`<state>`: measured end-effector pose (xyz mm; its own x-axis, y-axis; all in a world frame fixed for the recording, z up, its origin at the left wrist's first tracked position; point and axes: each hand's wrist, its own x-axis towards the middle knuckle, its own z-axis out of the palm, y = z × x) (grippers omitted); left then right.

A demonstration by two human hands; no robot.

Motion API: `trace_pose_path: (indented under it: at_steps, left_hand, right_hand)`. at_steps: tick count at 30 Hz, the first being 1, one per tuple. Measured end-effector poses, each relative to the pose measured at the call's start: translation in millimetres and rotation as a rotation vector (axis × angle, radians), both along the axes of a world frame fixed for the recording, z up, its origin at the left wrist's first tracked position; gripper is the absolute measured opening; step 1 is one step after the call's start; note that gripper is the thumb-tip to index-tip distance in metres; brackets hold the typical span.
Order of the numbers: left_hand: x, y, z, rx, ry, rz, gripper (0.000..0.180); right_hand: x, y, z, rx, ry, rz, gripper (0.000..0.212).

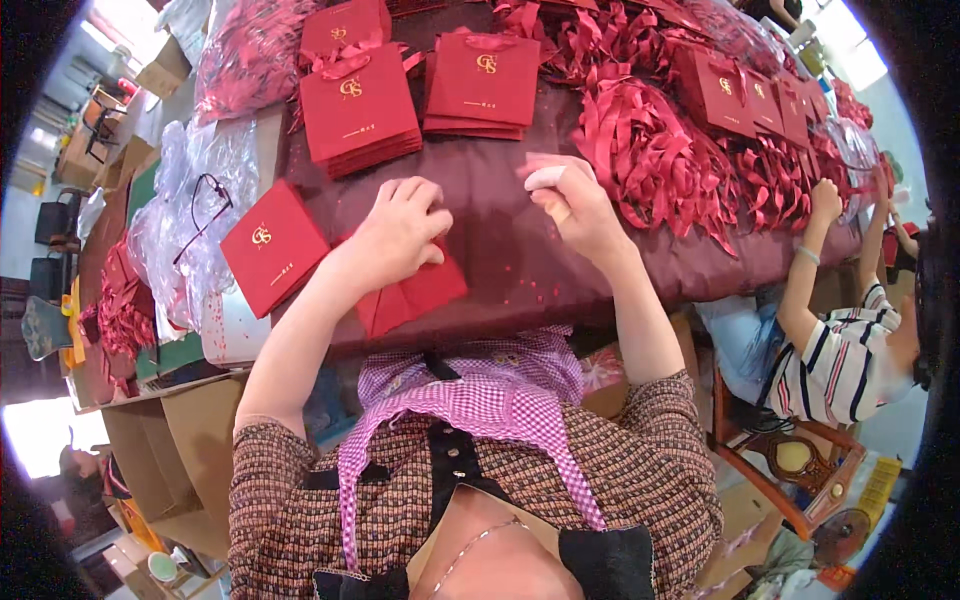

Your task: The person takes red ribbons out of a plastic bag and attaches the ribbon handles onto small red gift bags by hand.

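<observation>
A red paper bag (412, 290) lies flat at the table's near edge. My left hand (398, 228) rests over its upper part, fingers curled down and thumb at its edge. To the right, above the tabletop, is my right hand (575, 203), its fingers bent together in a pinch and partly blurred. A pale wrap covers one of its fingers. Whatever that pinch holds, if anything, I cannot make out. Just beyond it sprawls a heap of red ribbons (650, 150). Left of my left forearm lies a stack of red bags with gold print (272, 247).
Two stacks of finished red bags, the left (358, 105) and the right (482, 82), stand across the table (490, 210). Clear plastic wrapping (185, 200) with glasses (205, 195) on it is at the left. Another person (840, 350) sits at the right. An open cardboard box (180, 450) stands lower left.
</observation>
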<state>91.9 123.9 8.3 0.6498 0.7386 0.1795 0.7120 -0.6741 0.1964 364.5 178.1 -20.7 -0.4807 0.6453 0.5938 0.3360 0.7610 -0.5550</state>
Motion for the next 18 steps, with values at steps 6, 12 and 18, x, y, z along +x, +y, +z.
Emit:
trace_pose_path:
  at_steps: [6, 12, 18]
  left_hand:
    - [-18.6, 12.7, 47.9, 0.138, -0.271, 0.205, 0.023]
    - [-34.0, 7.4, 52.5, 0.062, -0.594, 0.624, 0.022]
    - [-29.0, -14.4, 13.0, -0.086, -0.876, 0.72, 0.011]
  right_hand:
    - [5.3, -28.2, 26.2, -0.374, 0.527, 0.104, 0.016]
    - [-0.8, -36.5, 31.8, -0.561, 0.504, -0.05, 0.016]
    - [-31.8, -45.8, 23.2, -0.305, 0.325, 0.025, 0.016]
